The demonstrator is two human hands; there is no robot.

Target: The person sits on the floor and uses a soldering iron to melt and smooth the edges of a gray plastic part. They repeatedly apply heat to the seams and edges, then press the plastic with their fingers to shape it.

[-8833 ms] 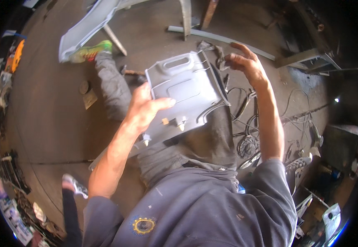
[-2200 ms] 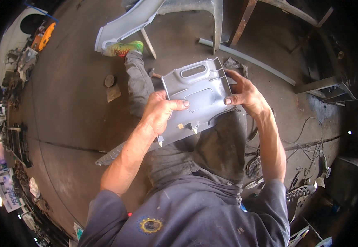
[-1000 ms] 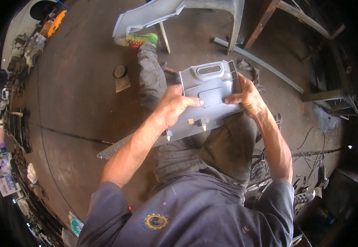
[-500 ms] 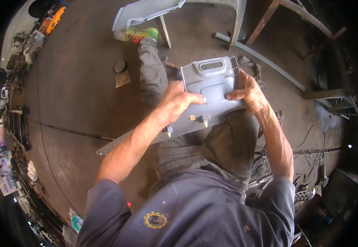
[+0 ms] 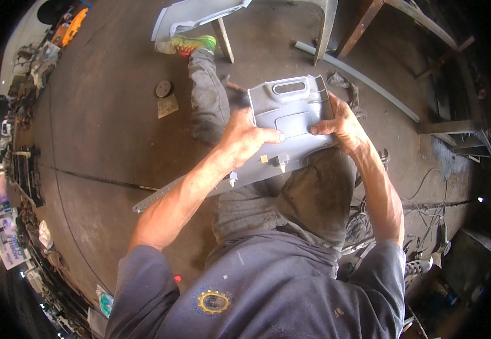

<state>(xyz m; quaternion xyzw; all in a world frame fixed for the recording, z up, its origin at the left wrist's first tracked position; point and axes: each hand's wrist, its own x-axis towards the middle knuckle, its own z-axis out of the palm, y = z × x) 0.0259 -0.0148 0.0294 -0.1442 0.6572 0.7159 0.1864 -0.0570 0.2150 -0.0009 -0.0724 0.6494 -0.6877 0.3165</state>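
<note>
A grey plastic trim panel [image 5: 295, 107] lies over my lap, its end with the oval slot tipped up away from me. My left hand [image 5: 244, 134] grips its left edge, thumb pressed flat on the face near a rectangular outline. Opposite it, my right hand [image 5: 341, 125] is closed round the right edge, thumb also on the face. The fingers of both hands are partly hidden behind the panel. Pale clips and a small tan square show on the panel's near side. A long narrow part of it runs under my left forearm to the left.
Another grey panel [image 5: 197, 16] rests on a stand at the top. A grey strip [image 5: 364, 82] lies on the floor at right, near a rusty metal frame [image 5: 364, 25]. A round disc [image 5: 163, 88] lies left of my leg. Cables [image 5: 426, 217] tangle at the right.
Almost nothing differs. Both hands keep the same hold on the panel, and the view has shifted very slightly.
</note>
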